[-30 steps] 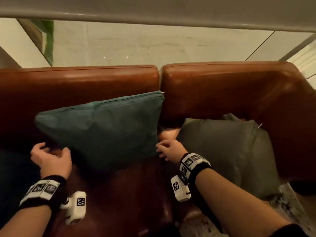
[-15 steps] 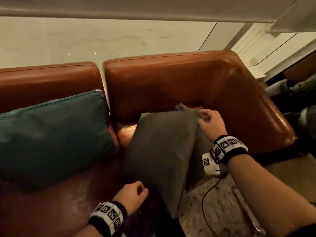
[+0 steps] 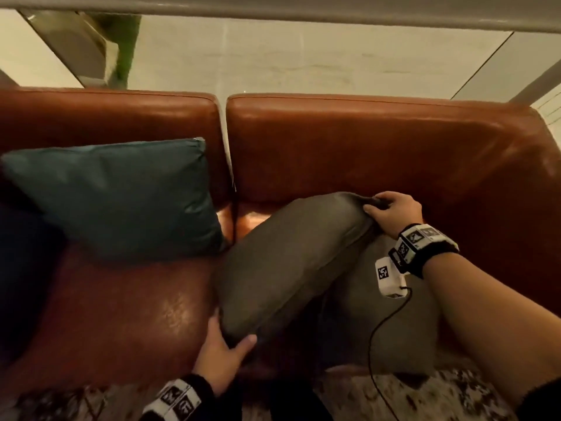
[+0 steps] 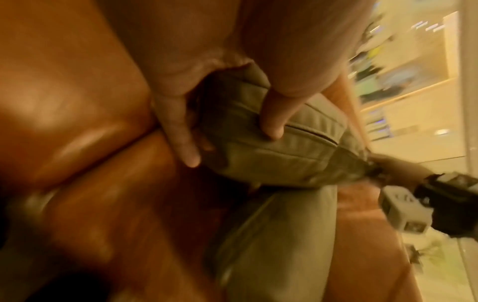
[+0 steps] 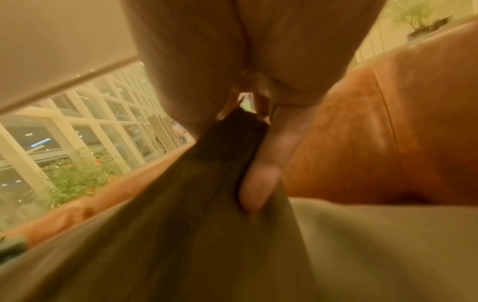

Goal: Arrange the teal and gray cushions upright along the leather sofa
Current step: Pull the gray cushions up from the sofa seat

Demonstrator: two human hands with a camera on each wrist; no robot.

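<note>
A gray cushion (image 3: pixel 285 262) is lifted slantwise above the right seat of the brown leather sofa (image 3: pixel 379 141). My left hand (image 3: pixel 223 344) grips its near lower corner (image 4: pixel 232 114), thumb on top. My right hand (image 3: pixel 391 212) pinches its far upper corner (image 5: pixel 232 132). A second gray cushion (image 3: pixel 388 326) lies flat on the seat beneath it. The teal cushion (image 3: pixel 121 196) leans upright against the left backrest, apart from both hands.
A dark cushion (image 3: pixel 21 268) shows at the far left edge of the sofa. A patterned rug (image 3: pixel 425 396) lies in front of the seat. The sofa's right arm (image 3: pixel 540 208) closes off the right side. A pale wall rises behind the backrest.
Both hands left the teal cushion and moved to the gray one. The left hand now grips its near corner, and the cushion has risen and turned slantwise off the lower gray cushion.
</note>
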